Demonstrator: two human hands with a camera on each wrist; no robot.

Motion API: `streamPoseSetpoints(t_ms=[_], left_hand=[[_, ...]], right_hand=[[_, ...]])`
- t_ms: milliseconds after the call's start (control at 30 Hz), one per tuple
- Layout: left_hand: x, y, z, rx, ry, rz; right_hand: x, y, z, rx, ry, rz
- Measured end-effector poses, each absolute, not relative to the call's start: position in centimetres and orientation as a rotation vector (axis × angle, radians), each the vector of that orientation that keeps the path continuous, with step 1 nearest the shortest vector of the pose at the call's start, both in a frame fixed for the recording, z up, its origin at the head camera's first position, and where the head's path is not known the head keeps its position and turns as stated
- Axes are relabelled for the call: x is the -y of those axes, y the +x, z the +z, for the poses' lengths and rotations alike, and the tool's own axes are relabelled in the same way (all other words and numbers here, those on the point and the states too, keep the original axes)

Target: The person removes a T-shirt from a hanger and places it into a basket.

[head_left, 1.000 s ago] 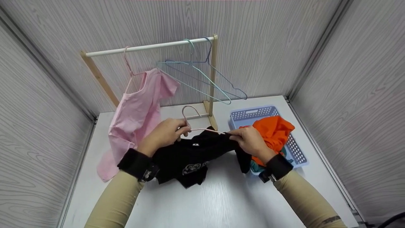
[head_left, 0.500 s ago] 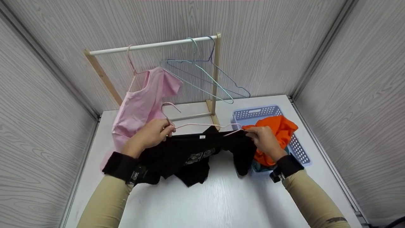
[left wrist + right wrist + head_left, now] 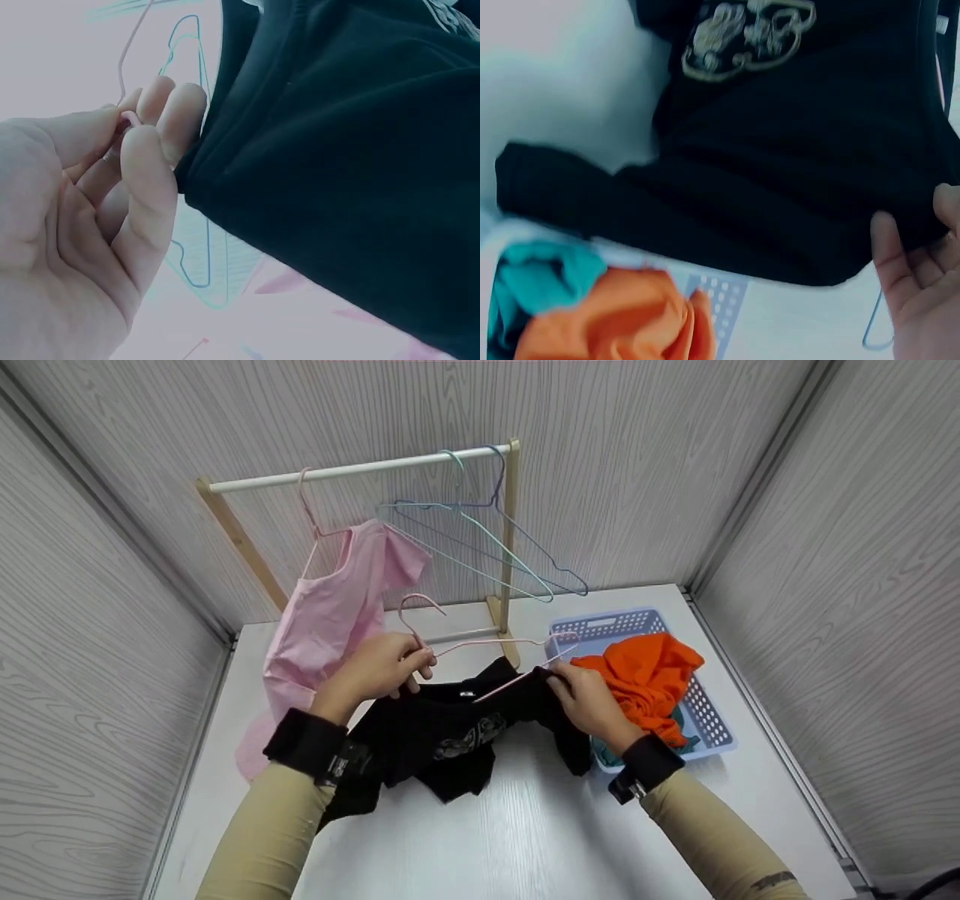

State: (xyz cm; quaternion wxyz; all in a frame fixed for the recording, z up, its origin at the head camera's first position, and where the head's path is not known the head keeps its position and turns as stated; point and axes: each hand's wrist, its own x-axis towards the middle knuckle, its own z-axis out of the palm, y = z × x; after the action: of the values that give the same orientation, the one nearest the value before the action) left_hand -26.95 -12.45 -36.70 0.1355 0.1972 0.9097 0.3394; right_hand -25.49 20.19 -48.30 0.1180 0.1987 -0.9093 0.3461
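My left hand pinches a pink wire hanger at the base of its hook, between thumb and fingers. Below it hangs a black T-shirt with a pale printed design on the front; its neckline lies close by the left fingertips in the left wrist view. My right hand pinches the shirt's right shoulder at the neckline, with the thumb on the cloth in the right wrist view. The hanger's right end sticks up above that shoulder, outside the cloth, while its lower bar slants down to the neck opening.
A rack with a white rail stands behind, holding a pink shirt on a hanger, a teal hanger and a blue hanger. At right, a blue basket contains orange cloth and teal cloth.
The hands first spread apart, then came closer again. The hanger's right end, at first hidden at the right hand, now shows above the shoulder. The right hand has kept hold of the shirt.
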Motion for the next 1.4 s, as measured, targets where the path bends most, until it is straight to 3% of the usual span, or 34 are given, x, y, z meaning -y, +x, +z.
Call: streamPoseSetpoints(t_ms=[733,967,1233,1400], left_hand=[[8.2,-27.9,-37.1,-2.723,0.497,1.129],[7.8,-28.4,-37.6,-2.692,0.462,1.189],[7.0,-29.0,-38.4,-2.667,0.400,1.293],[6.5,-29.2,-38.8,-2.673,0.380,1.362]], right_hand=[[-8.7,-21.3,-51.3,2.838,1.171,0.960],[-7.2,-19.7,-52.3,2.833,1.399,0.795],[-6.1,-18.5,-52.7,2.810,1.368,0.732],[-5.6,-18.1,-52.7,2.704,1.491,0.722]])
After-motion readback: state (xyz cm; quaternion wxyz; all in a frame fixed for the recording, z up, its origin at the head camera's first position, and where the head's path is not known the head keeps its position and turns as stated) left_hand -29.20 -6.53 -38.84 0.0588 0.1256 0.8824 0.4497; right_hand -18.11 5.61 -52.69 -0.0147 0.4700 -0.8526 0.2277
